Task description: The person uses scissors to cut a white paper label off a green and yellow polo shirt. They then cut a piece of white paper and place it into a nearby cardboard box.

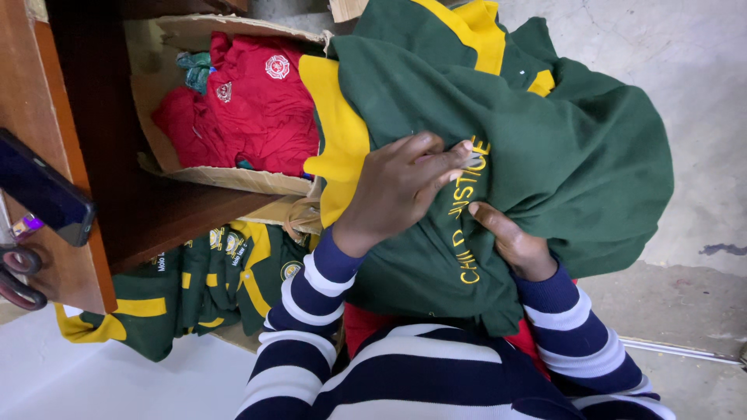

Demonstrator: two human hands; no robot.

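A bundle of green garments with yellow trim and yellow lettering (545,140) fills the middle and right of the head view, held up against my body. My left hand (401,187) lies flat on top of the bundle, fingers spread over the lettering. My right hand (513,245) grips the cloth from below, partly buried in its folds. Both arms wear navy and white striped sleeves.
A cardboard box (233,179) holding red shirts (249,109) sits on a wooden shelf (156,218). Folded green and yellow shirts (218,280) lie stacked below it. A dark phone (43,190) and scissors (15,272) rest at the left edge. Grey concrete floor (685,93) lies to the right.
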